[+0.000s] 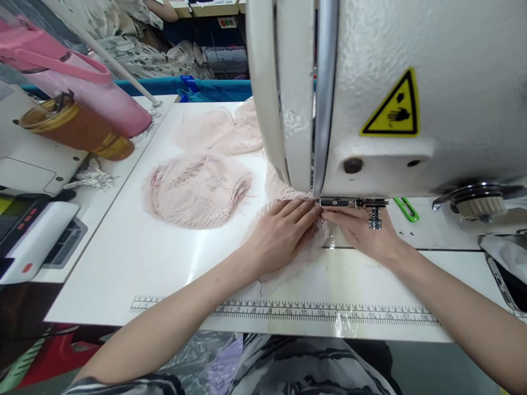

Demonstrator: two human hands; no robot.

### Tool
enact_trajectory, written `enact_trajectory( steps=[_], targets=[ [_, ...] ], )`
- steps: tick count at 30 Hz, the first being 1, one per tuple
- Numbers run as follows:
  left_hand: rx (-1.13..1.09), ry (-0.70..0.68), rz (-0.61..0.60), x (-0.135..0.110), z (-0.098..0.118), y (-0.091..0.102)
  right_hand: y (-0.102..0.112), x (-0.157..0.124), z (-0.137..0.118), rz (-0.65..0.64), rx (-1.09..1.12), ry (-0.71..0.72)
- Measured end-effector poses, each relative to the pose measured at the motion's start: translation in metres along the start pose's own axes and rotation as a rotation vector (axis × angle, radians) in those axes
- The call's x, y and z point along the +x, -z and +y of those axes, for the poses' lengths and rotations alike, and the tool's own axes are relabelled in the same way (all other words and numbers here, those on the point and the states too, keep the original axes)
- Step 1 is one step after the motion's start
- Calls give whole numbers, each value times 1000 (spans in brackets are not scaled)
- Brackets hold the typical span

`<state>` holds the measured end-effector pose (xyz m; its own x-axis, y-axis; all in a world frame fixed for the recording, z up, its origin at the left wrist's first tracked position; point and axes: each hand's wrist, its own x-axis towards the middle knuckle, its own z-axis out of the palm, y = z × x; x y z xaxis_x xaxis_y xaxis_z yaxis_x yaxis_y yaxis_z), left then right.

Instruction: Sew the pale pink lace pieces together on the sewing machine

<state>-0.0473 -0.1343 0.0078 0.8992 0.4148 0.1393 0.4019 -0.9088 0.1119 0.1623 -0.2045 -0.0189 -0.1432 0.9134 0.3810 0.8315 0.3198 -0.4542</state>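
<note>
My left hand point(284, 233) lies flat on a pale pink lace piece point(317, 236), its fingers stretched toward the presser foot of a white sewing machine point(387, 148). From the other side, my right hand point(368, 227) reaches in with straight fingers, and its fingertips touch the edge of the same lace by the needle area. The machine head and a tension spring hide part of the right hand. Whether any lace is pinched under the fingers is hidden. To the left of my hands rests another lace piece point(197, 189), rounded, with dark reddish thread along its edges.
More lace pieces point(222, 129) lie farther back. A ruler strip point(321, 311) runs along the table's front edge. A pink bottle point(94, 93) and an amber cup point(78, 129) stand at left. A green thread snipper point(407, 209) and a phone point(508, 282) are at right.
</note>
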Motion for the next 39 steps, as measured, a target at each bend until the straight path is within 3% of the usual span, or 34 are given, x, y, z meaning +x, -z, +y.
enact_trajectory(
  steps=[6,9,16,22,27,30,34,37,39],
  targets=[
    [-20,17,-19,1,0,1,-9,-3,0,85,17,-73],
    [-23,30,-31,1,0,2,-8,-2,-1,63,40,-91],
    [7,16,-30,0,0,-1,1,0,2,8,-109,138],
    [61,-8,39,-3,4,15,-7,-2,5,40,-171,141],
    [88,-188,164,-31,0,44,-2,-2,3,19,-228,226],
    [129,-265,154,-59,4,45,4,0,-2,26,-351,309],
    [95,-48,153,-82,18,45,4,1,-3,44,-345,388],
    [-104,109,114,-77,24,60,0,0,0,22,-188,399],
    [-84,104,61,-67,22,72,-2,0,1,40,-140,402]
  ],
)
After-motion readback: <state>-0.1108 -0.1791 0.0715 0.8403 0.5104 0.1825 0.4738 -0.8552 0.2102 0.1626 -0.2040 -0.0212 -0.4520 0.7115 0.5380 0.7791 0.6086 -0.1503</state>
